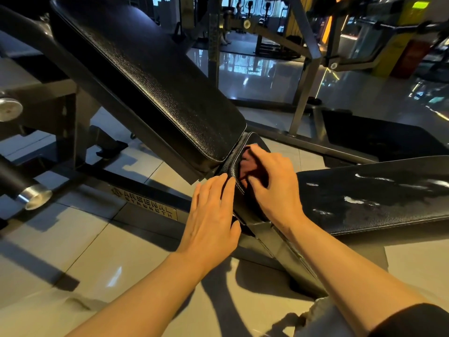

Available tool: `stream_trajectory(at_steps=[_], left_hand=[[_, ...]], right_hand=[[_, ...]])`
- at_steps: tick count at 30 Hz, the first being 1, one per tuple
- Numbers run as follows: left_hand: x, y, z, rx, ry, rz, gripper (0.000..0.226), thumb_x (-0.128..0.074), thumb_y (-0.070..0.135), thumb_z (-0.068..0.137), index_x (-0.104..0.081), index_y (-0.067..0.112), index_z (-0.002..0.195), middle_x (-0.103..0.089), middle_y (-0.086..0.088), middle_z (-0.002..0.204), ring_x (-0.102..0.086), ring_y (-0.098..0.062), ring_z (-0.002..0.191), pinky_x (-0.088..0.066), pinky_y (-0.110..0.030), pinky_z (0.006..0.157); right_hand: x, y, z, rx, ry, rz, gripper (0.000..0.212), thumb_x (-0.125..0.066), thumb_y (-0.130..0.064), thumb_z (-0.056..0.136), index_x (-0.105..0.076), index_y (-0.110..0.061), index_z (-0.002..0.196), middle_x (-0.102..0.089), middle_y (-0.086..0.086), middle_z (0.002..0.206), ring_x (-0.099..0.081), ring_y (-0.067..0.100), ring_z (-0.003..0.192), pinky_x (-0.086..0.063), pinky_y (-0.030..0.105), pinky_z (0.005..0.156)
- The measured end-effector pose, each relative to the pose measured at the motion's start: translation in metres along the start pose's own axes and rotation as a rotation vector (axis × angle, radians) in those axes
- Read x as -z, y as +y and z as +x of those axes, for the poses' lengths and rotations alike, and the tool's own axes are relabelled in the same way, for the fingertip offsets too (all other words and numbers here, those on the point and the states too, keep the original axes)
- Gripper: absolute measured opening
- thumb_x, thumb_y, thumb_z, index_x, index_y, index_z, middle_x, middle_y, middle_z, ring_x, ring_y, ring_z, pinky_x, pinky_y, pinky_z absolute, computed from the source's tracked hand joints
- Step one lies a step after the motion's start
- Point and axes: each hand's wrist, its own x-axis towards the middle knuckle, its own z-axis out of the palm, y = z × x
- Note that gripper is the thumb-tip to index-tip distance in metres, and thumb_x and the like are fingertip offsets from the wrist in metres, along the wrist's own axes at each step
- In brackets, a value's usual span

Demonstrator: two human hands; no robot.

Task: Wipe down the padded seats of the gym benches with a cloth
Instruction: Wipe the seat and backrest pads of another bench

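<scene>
A black padded incline backrest [150, 76] slopes up to the upper left. Below it sits a small black seat pad [237, 156] with white stitching. My right hand [274, 181] presses a dark red cloth [247, 164] onto this seat pad, its fingers spread and curled over the cloth. My left hand [211, 215] lies flat with straight fingers against the seat pad's left edge. A second black bench pad [374, 193] lies to the right, with wet shiny streaks on it.
The bench's black steel frame [145, 198] with a brand plate runs along the tiled floor. A chrome-capped roller [34, 195] and a knob [9, 109] stand at the left. Grey machine uprights [305, 76] and a black floor mat [379, 137] lie behind.
</scene>
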Motion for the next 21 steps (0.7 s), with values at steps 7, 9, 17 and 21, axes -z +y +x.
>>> stream_trajectory(at_steps=[7, 9, 17, 21], left_hand=[[-0.003, 0.003, 0.002, -0.002, -0.011, -0.014, 0.083, -0.072, 0.022, 0.078, -0.028, 0.005, 0.146, -0.030, -0.014, 0.150, -0.023, -0.026, 0.141, -0.027, -0.045, 0.116], [-0.005, 0.004, 0.003, 0.000, -0.011, 0.000, 0.083, -0.073, 0.022, 0.078, -0.029, 0.005, 0.146, -0.030, -0.014, 0.150, -0.024, -0.027, 0.140, -0.029, -0.047, 0.115], [-0.004, 0.009, 0.001, 0.017, -0.041, 0.037, 0.083, -0.075, 0.026, 0.077, -0.030, 0.006, 0.145, -0.029, -0.015, 0.150, -0.026, -0.031, 0.140, -0.036, -0.050, 0.110], [-0.001, 0.006, -0.002, 0.016, -0.026, 0.033, 0.080, -0.073, 0.025, 0.079, -0.032, 0.006, 0.144, -0.029, -0.016, 0.150, -0.027, -0.032, 0.139, -0.032, -0.046, 0.112]], right_hand=[[-0.006, 0.009, -0.007, 0.024, -0.156, 0.017, 0.051, -0.056, -0.004, 0.092, -0.053, -0.025, 0.139, -0.046, -0.006, 0.146, -0.043, 0.015, 0.130, -0.030, 0.021, 0.108], [0.002, 0.015, -0.012, 0.002, -0.201, -0.004, 0.054, -0.058, 0.001, 0.089, -0.054, -0.024, 0.137, -0.047, -0.004, 0.144, -0.045, 0.017, 0.129, -0.038, 0.031, 0.109], [0.025, 0.023, -0.009, -0.139, -0.327, -0.288, 0.043, -0.056, -0.015, 0.092, -0.056, -0.026, 0.134, -0.056, -0.001, 0.124, -0.053, 0.018, 0.111, -0.043, 0.025, 0.086], [0.018, 0.013, -0.002, -0.165, -0.099, -0.123, 0.044, -0.057, -0.022, 0.094, -0.051, -0.025, 0.138, -0.051, -0.001, 0.126, -0.048, 0.011, 0.110, -0.034, 0.004, 0.076]])
